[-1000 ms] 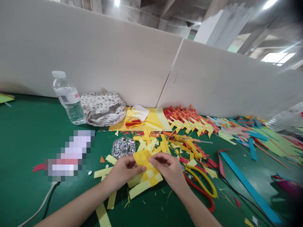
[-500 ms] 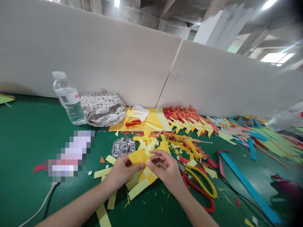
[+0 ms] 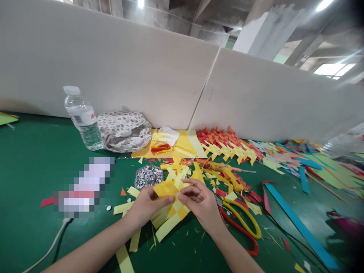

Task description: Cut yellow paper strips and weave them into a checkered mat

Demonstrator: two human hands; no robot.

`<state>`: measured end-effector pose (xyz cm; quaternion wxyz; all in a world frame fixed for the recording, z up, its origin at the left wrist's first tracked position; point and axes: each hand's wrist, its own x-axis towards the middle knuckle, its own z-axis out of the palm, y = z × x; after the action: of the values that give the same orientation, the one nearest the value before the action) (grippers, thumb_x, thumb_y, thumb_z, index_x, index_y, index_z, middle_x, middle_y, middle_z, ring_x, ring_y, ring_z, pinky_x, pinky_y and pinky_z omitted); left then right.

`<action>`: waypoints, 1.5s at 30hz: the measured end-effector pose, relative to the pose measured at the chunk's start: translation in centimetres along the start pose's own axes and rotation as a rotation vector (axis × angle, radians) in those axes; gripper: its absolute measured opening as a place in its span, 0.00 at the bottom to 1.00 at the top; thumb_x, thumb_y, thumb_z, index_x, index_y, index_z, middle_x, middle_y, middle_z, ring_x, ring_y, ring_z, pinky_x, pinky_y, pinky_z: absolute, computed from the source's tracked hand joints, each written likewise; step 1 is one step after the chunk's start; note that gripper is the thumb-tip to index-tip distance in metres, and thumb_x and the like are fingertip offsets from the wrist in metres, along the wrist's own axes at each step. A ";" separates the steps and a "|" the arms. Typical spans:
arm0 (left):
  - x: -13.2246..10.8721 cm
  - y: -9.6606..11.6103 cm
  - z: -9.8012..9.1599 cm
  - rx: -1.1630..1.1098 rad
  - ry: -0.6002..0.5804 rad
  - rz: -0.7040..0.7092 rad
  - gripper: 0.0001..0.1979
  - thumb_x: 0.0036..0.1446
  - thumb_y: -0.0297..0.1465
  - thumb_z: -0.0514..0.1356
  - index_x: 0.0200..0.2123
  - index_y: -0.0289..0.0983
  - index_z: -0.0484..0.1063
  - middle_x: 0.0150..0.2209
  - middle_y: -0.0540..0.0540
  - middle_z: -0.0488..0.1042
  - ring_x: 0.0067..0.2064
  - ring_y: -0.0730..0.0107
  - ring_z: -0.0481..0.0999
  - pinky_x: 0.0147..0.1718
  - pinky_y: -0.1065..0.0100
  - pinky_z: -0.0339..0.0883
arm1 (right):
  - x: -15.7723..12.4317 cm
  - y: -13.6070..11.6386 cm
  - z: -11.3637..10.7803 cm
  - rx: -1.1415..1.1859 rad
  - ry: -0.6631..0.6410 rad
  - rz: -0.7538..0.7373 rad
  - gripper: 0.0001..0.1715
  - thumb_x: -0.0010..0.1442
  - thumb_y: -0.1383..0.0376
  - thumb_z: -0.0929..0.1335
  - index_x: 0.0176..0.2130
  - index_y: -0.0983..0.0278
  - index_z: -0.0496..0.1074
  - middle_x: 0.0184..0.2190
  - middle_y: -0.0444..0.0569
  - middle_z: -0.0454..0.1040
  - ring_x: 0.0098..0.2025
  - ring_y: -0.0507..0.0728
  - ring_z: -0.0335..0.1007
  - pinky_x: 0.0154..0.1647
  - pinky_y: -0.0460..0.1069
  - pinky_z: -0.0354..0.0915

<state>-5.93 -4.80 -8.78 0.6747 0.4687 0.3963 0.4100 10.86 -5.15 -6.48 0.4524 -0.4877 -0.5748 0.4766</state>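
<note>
A woven piece of yellow paper strips (image 3: pixel 170 212) lies just above the green table (image 3: pixel 34 159), held between both hands. My left hand (image 3: pixel 146 206) pinches its folded upper left flap with thumb and fingers closed. Fingers curled, my right hand (image 3: pixel 199 203) grips the weave's upper right side. Loose pale yellow strips (image 3: pixel 125 207) stick out below and to the left of the weave. Yellow-and-red scissors (image 3: pixel 244 223) lie on the table just right of my right wrist.
A small pile of googly eyes (image 3: pixel 148 176) sits behind my hands. A water bottle (image 3: pixel 82 117) and a patterned cloth pouch (image 3: pixel 123 131) stand near the white partition (image 3: pixel 142 72). Finished woven pieces (image 3: pixel 227 146), coloured scraps and blue strips (image 3: pixel 295 223) litter the right. A white cable (image 3: pixel 48 248) runs at lower left.
The upright top strips of the weave have been folded down over it. Both hands have closed in slightly toward each other on the fold.
</note>
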 end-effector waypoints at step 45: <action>-0.1 0.7 0.4 -0.120 0.066 -0.037 0.13 0.41 0.32 0.66 0.34 0.36 0.73 0.31 0.46 0.78 0.32 0.67 0.75 0.32 0.68 0.67 | 0.0 -1.3 -0.3 0.048 0.007 0.085 0.24 0.43 0.63 0.73 0.41 0.63 0.65 0.26 0.44 0.72 0.30 0.54 0.70 0.34 0.48 0.67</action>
<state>-5.73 -4.87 -7.98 0.6955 0.4061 0.4016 0.4359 10.95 -5.23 -5.18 0.4452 -0.5024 -0.5405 0.5072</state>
